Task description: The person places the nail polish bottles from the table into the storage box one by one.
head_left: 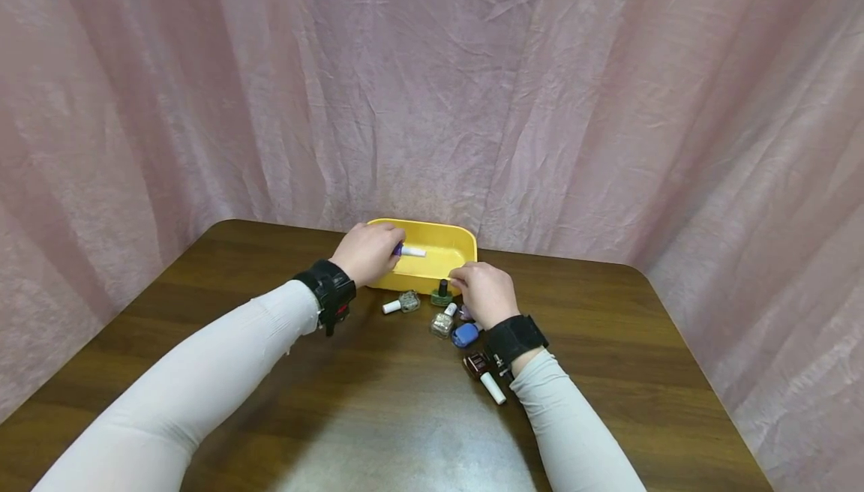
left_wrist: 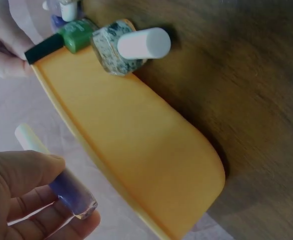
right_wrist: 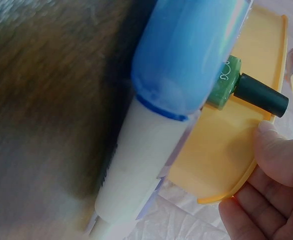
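Observation:
My left hand (head_left: 367, 252) holds a purple nail polish bottle (left_wrist: 72, 192) with a white cap between thumb and fingers, above the yellow bin (head_left: 439, 234). With thumb and fingers on either side of the rim, my right hand (head_left: 487, 293) grips the bin at its near right corner. A green nail polish bottle (right_wrist: 230, 80) with a black cap stands against the bin's near wall. Left of it lies a glitter-flecked bottle (left_wrist: 109, 47) with a white cap. A blue bottle (right_wrist: 181, 55) looms large in the right wrist view.
Nearer me on the wooden table (head_left: 378, 417) are a second glitter bottle (head_left: 442, 325) and a dark red bottle (head_left: 476, 363) with a white cap. A lilac bottle (head_left: 465, 313) is partly hidden by the right hand. Pink curtain (head_left: 432, 102) hangs behind the table.

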`<state>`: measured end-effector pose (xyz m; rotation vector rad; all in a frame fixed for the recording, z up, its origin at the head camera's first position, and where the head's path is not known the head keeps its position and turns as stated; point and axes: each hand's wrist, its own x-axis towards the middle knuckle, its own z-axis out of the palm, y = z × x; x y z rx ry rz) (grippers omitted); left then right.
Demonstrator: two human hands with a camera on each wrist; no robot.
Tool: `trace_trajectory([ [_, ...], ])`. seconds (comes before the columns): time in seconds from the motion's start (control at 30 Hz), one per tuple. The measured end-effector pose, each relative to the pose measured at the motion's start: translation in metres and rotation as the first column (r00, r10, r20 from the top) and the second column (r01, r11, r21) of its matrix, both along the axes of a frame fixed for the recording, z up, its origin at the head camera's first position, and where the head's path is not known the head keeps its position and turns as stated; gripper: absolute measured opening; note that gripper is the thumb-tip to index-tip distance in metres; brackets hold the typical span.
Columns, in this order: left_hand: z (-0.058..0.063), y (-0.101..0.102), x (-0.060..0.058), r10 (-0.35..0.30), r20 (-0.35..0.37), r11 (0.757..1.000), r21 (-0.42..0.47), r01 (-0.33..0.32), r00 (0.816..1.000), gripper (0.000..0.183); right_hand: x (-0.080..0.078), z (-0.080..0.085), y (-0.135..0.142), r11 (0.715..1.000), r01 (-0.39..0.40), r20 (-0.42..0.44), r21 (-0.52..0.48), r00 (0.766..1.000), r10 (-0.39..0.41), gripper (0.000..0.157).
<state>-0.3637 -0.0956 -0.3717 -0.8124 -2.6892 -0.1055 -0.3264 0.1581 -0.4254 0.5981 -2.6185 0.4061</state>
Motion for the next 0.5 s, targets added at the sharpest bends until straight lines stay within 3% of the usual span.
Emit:
trace_trajectory([
  [0.5,-0.007,-0.001,-0.020,0.089,0.079,0.996,-0.008,-0.088,0.993,0.014,0.000,-0.002,0.000,1.000,0.008,-0.006,0.001,1.000,-0.008,0.008],
])
